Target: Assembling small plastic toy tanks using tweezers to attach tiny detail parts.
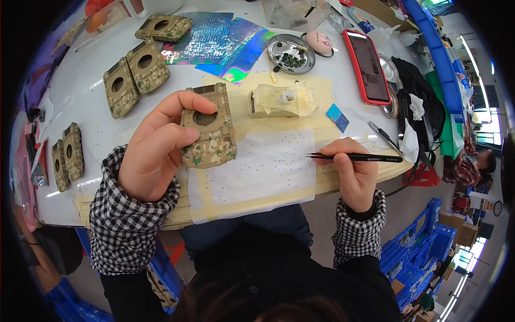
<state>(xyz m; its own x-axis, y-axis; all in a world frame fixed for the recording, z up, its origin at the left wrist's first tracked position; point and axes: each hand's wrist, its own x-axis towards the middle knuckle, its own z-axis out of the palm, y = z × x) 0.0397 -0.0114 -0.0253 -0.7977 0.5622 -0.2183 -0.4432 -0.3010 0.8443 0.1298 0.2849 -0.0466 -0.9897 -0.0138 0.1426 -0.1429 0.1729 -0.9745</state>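
My left hand [155, 145] grips a camouflage-patterned model tank hull [210, 137] by its left side, with thumb and finger near the round hole in its top. Between the fingers of my right hand [354, 174] is a pair of black tweezers [370, 158], its thin tips pointing left. Those tips hover over or beside the right edge of a white sheet [257, 185] scattered with many tiny dark specks. Whether the tips hold a speck is too small to tell. Behind the sheet stands a block wrapped in masking tape [281, 101].
More camouflage hulls [145, 63] lie at the left and far left. Iridescent sheets [214, 45] are at the back, beside a metal dish [291, 53] of dark bits. A red-cased phone [366, 67], a craft knife [383, 136] and a small blue card [338, 118] lie right. Another person [466, 166] is at far right.
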